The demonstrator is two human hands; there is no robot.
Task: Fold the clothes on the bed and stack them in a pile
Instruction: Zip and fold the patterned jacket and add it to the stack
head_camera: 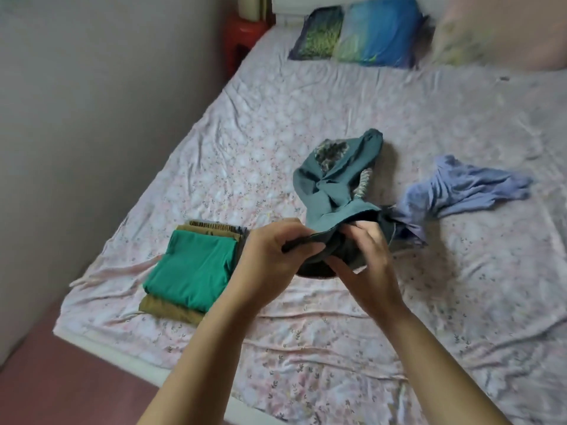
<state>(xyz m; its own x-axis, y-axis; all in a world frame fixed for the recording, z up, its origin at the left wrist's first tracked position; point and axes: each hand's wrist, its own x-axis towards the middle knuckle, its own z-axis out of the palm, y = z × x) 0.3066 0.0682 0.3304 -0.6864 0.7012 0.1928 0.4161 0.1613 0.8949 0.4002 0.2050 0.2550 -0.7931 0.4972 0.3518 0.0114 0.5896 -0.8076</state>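
Note:
A dark teal garment (334,176) trails in a crumpled heap across the middle of the bed (276,124), with a patterned patch near its far end. Its near edge is lifted off the sheet. My left hand (270,256) pinches that dark edge, and my right hand (365,262) grips it just beside, fingers curled into the cloth. To the left sits a folded pile (193,268): a bright green piece on top, olive and striped pieces under it. A crumpled lavender garment (460,191) lies to the right of the teal one.
A blue and green pillow (365,32) and a pale pink one (503,32) lie at the head of the bed. A grey wall (92,102) runs along the left side, with a red stool (242,35) at the far corner. The reddish floor (61,378) shows at lower left.

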